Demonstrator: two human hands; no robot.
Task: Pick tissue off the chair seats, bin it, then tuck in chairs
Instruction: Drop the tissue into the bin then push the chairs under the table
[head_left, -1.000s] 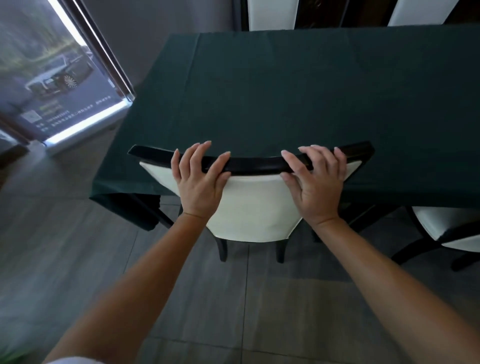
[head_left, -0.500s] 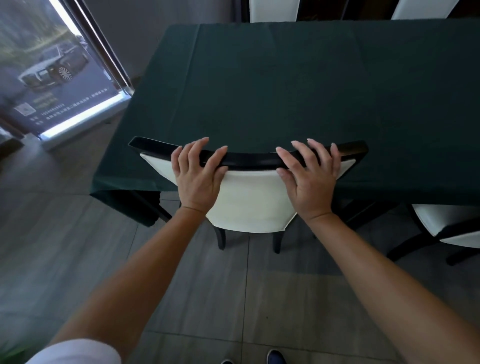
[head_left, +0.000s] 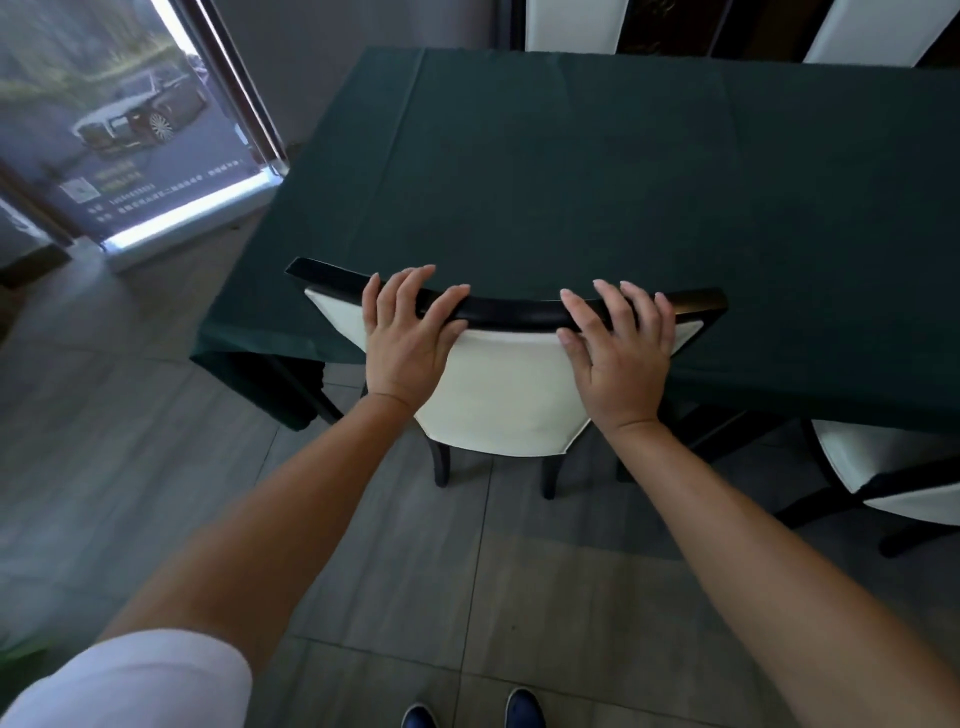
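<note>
A chair (head_left: 506, 395) with a white padded back and a black top rail stands pushed in against the near edge of the table (head_left: 597, 171), which is covered in a dark green cloth. Its seat is hidden under the table. My left hand (head_left: 410, 332) lies over the left part of the top rail, fingers draped across it. My right hand (head_left: 618, 343) rests on the right part of the rail in the same way. No tissue is in view.
A second white chair (head_left: 883, 467) sits at the right, partly under the table. Two more white chair backs (head_left: 571, 23) stand at the far side. A lit poster stand (head_left: 130, 135) is on the floor at the left. Grey floor tiles lie under my feet.
The chair has slid a little further under the table with both hands on its rail. The view has drawn back, and my shoes now show at the bottom.
</note>
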